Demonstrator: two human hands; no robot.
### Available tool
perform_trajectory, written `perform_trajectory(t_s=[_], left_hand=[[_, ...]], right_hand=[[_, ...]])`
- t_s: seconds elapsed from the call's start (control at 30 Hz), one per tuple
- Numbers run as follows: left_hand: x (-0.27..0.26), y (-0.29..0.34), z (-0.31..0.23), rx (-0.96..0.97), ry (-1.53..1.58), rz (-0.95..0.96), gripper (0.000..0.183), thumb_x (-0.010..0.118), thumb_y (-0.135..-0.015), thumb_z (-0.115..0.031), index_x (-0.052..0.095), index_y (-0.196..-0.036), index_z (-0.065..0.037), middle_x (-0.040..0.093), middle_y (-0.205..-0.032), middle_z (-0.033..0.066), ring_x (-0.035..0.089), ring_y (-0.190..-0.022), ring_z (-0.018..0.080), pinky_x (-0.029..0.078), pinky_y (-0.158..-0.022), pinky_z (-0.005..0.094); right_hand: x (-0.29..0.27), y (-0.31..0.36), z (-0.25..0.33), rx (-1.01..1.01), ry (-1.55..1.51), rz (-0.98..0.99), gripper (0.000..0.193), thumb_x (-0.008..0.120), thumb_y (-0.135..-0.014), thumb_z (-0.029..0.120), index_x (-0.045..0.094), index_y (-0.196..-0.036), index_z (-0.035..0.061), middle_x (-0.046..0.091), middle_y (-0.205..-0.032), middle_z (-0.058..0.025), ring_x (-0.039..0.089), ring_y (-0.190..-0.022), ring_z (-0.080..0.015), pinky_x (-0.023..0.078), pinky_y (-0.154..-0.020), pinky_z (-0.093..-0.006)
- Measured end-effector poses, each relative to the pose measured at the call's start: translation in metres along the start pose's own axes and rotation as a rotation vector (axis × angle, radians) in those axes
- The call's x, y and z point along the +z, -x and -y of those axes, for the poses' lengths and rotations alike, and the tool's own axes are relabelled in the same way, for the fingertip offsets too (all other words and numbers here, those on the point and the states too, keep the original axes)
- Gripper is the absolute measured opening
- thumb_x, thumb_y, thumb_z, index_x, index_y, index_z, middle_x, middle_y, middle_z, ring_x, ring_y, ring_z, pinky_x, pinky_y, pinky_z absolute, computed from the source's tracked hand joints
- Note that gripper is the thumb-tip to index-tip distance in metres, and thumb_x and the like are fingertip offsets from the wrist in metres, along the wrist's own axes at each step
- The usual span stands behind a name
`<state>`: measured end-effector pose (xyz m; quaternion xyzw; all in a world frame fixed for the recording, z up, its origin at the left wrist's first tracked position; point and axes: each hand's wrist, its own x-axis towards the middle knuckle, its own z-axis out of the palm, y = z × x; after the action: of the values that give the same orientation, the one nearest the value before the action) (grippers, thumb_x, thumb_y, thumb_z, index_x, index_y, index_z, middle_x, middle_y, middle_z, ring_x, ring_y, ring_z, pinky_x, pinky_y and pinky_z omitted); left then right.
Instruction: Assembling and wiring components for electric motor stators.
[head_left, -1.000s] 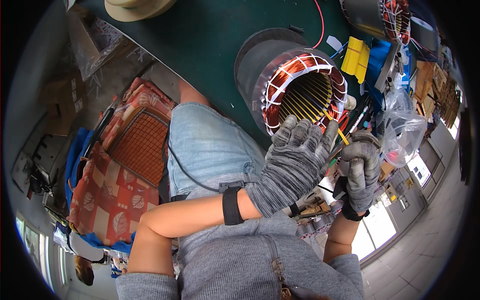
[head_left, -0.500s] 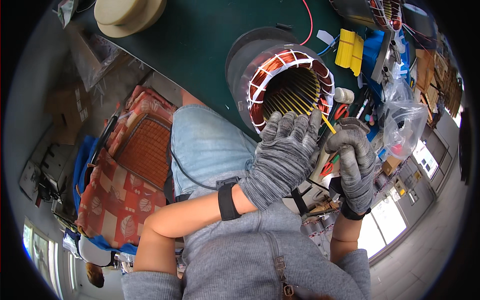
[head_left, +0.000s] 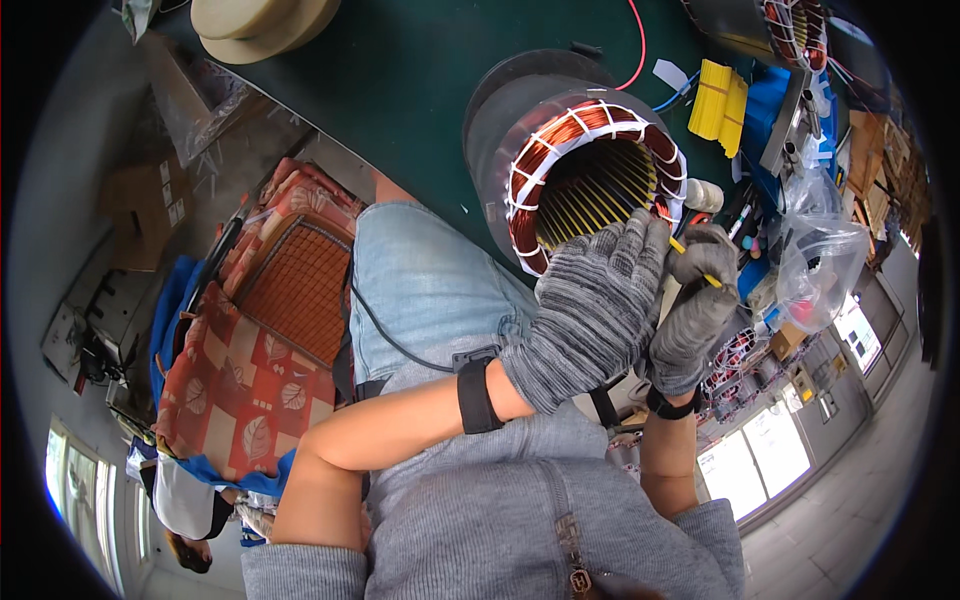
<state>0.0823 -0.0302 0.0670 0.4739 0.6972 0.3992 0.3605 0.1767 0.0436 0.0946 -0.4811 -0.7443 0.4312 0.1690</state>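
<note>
A motor stator (head_left: 510, 130) lies on its side, its open end facing me. Copper windings (head_left: 566, 132) ring that end, laced with white cord, and yellow strips line the slots inside the bore. My left hand (head_left: 592, 305), in a grey knit glove, rests with outstretched fingers over the stator's near rim; the fingertips lie at the bore. Beside it, my gloved right hand (head_left: 690, 325) is closed on a thin yellow strip (head_left: 678, 245) near the right side of the rim. The strip's inner end is hidden.
The stator rests on a dark green tabletop (head_left: 400, 90). Bundled yellow strips (head_left: 718, 105), a white spool (head_left: 704, 196) and a clear plastic bag (head_left: 822, 265) lie to the right. Another wound stator (head_left: 745, 25) stands far right. A cushioned chair (head_left: 245, 390) is at left; a person (head_left: 185, 500) is behind it.
My right hand has moved left, closer to the rim and my left hand, with the yellow strip in its fingers. The whole view has shifted slightly.
</note>
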Motion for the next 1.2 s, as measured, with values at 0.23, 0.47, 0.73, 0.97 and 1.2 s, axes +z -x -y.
perform_trajectory(t_s=[0.23, 0.47, 0.73, 0.97, 1.2], left_hand=[[0.006, 0.000, 0.002, 0.008, -0.060, -0.007, 0.056, 0.059, -0.073, -0.015, 0.044, -0.123, 0.005, 0.052, -0.113, 0.0219, 0.053, -0.103, 0.0340, 0.043, -0.087, 0.0424], [-0.026, -0.014, -0.002, -0.023, 0.188, -0.039, 0.022, 0.052, -0.079, -0.004, 0.050, -0.099, 0.004, 0.050, -0.094, 0.0198, 0.051, -0.088, 0.0345, 0.043, -0.079, 0.0414], [-0.047, -0.042, -0.008, -0.477, 0.651, 0.355, 0.018, 0.062, -0.084, -0.019, 0.053, -0.083, -0.003, 0.049, -0.075, -0.0015, 0.044, -0.071, 0.0062, 0.040, -0.066, 0.0225], [-0.047, -0.043, -0.004, -0.516, 0.613, 0.359, 0.017, 0.059, -0.087, -0.024, 0.054, -0.077, -0.010, 0.048, -0.069, -0.0074, 0.041, -0.063, 0.0014, 0.035, -0.057, 0.0173], [-0.045, -0.044, 0.003, -0.574, 0.677, 0.277, 0.015, 0.060, -0.085, -0.021, 0.052, -0.081, -0.008, 0.056, -0.078, -0.0012, 0.053, -0.070, 0.0052, 0.045, -0.066, 0.0203]], right_hand=[[0.014, 0.012, -0.019, 0.129, -0.097, -0.224, 0.057, 0.034, -0.091, 0.054, 0.051, -0.079, 0.0001, 0.049, -0.089, -0.0068, 0.048, -0.094, -0.0188, 0.036, -0.088, -0.0341], [0.009, -0.001, -0.017, -0.066, 0.077, -0.012, 0.046, 0.036, -0.090, 0.041, 0.053, -0.109, 0.0034, 0.052, -0.102, -0.0132, 0.042, -0.106, -0.0290, 0.027, -0.097, -0.0388], [0.019, 0.051, -0.040, 0.099, -0.399, -0.166, 0.046, 0.050, -0.088, 0.027, 0.039, -0.127, 0.0048, 0.041, -0.113, -0.0064, 0.045, -0.094, -0.0130, 0.039, -0.087, -0.0287], [0.023, 0.083, -0.052, 0.262, -0.340, -0.092, 0.031, 0.055, -0.079, 0.010, 0.051, -0.108, 0.0038, 0.049, -0.097, -0.0117, 0.051, -0.087, -0.0209, 0.043, -0.081, -0.0311], [0.003, 0.129, -0.188, 0.377, 0.862, -0.116, 0.033, 0.061, -0.076, 0.029, 0.057, -0.099, 0.0055, 0.054, -0.107, -0.0175, 0.054, -0.098, -0.0345, 0.045, -0.079, -0.0455]])
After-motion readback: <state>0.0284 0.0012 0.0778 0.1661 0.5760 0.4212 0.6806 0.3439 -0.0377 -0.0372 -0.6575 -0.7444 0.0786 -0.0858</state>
